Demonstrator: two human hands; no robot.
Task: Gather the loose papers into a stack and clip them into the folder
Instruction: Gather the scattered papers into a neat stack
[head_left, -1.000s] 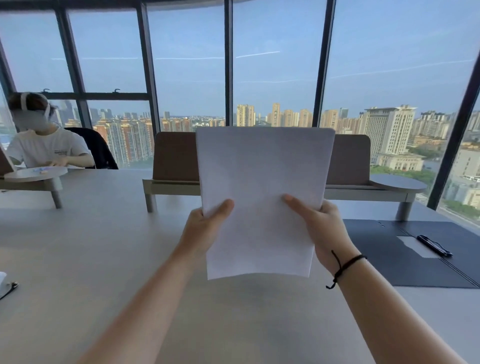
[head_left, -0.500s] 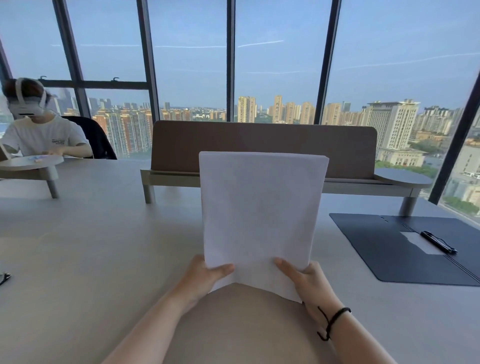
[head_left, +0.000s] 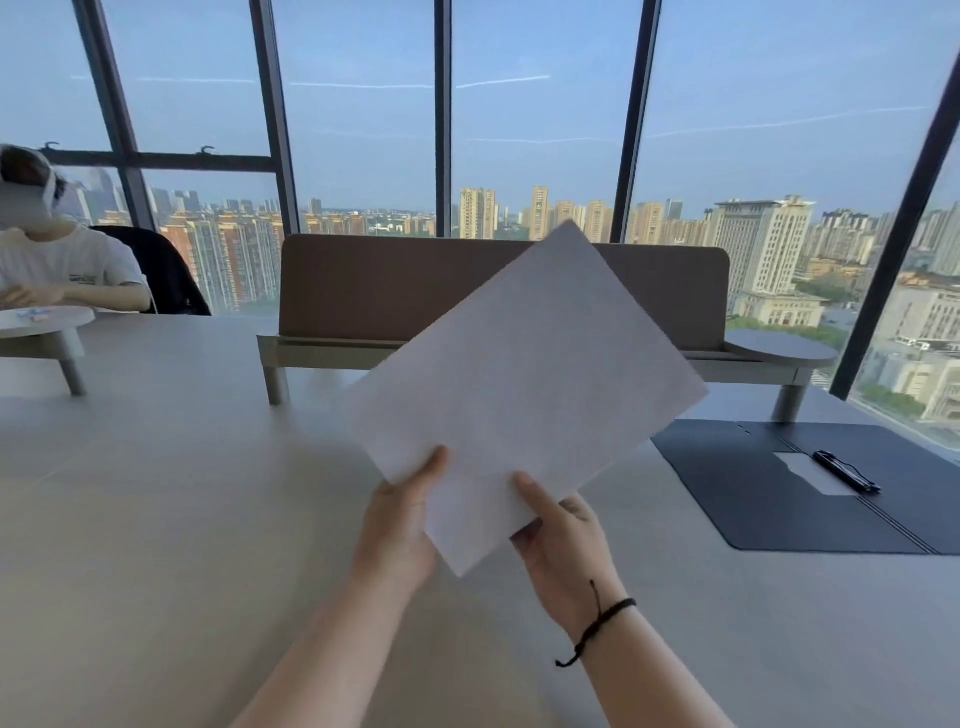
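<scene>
A stack of white papers (head_left: 524, 384) is held up above the grey table, turned so one corner points up and right. My left hand (head_left: 400, 525) grips its lower left edge with the thumb on the front. My right hand (head_left: 563, 540), with a black cord at the wrist, holds the bottom corner, thumb on the front too. An open dark folder (head_left: 748, 493) lies flat on the table to the right, apart from the papers, with a black clip (head_left: 845, 471) and a white label near its spine.
The grey table (head_left: 156, 519) spreads wide to the left and front. A brown divider panel with a low shelf (head_left: 374, 291) stands across the far side. Another person (head_left: 62, 270) sits at the far left. Large windows lie behind.
The papers were upright a second ago; they sank toward the table and now are rotated clockwise, tilting toward the folder. Both hands slid down to the stack's bottom corner.
</scene>
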